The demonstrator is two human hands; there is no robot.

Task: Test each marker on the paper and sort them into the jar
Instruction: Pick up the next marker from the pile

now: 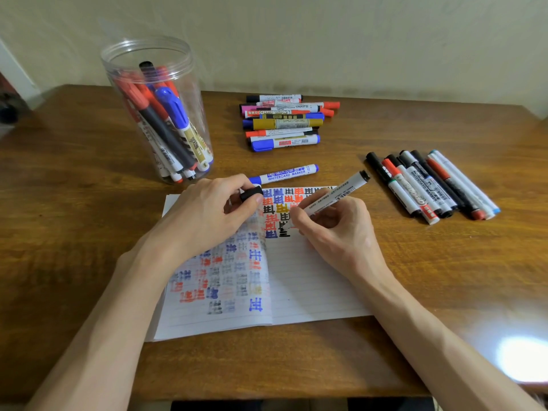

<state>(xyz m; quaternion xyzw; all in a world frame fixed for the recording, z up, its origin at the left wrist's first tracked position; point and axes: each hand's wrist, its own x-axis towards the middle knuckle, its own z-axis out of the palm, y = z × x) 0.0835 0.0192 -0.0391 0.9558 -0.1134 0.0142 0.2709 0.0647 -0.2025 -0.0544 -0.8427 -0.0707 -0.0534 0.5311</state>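
My right hand (335,232) grips the black marker (341,193) on the paper (311,277) — left hand (204,215) pinches its cap (251,193); I'd stroke lightly.

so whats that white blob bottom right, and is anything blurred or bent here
Head view: the blob is glare, a light reflected off the glossy table; head view again, wide-angle distortion tilts the jar and bows the table's far edge; also head view, on the paper the left-page marks look faint and soft, those at the top right crisp.
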